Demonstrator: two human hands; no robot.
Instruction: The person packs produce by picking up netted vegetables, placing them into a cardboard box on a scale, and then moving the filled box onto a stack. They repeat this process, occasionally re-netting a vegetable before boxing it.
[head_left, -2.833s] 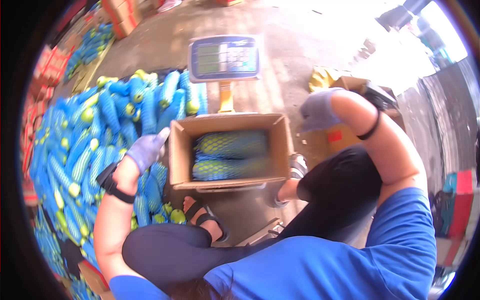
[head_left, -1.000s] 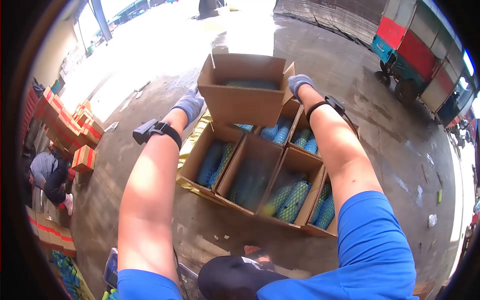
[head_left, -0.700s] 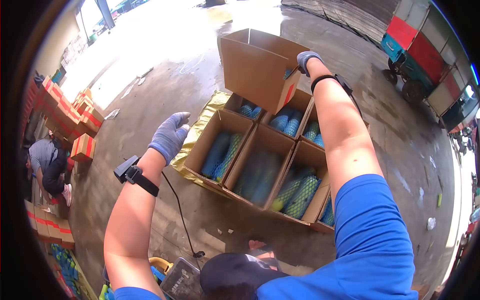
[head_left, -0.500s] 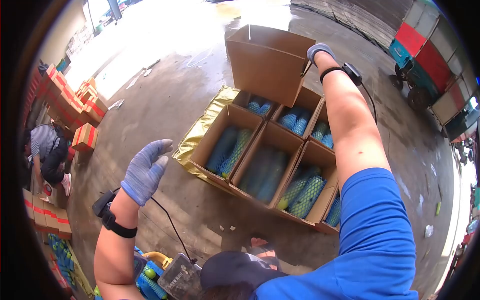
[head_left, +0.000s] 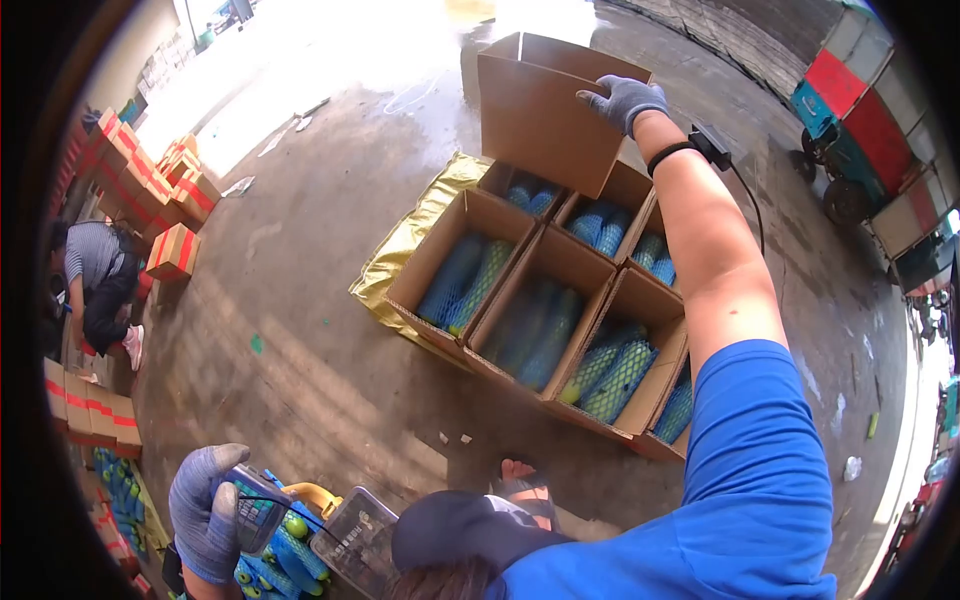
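At the lower left, my left hand (head_left: pixel 205 515), in a grey glove, grips the edge of a small keypad device (head_left: pixel 262 512). My gloved right hand (head_left: pixel 632 102) reaches to the rim of an upright open carton (head_left: pixel 550 115), its fingers apart on or just over the edge. That carton stands tilted at the back of a group of open cartons (head_left: pixel 463 350). Inside them lie long green produce pieces in blue netting (head_left: pixel 620 382). The inside of the tilted carton is mostly hidden.
Gold sheeting (head_left: pixel 400 262) shows beside the cartons. Below are a clear-lidded box (head_left: pixel 358 535) and netted produce (head_left: pixel 290 560). A person (head_left: pixel 95 270) bends among red-taped cartons (head_left: pixel 175 252) on the left. A wheeled cart (head_left: pixel 865 130) stands at the upper right.
My left hand has moved down from beside the cartons to the keypad device. My right hand has shifted from the tilted carton's corner onto its rim, with fingers now spread.
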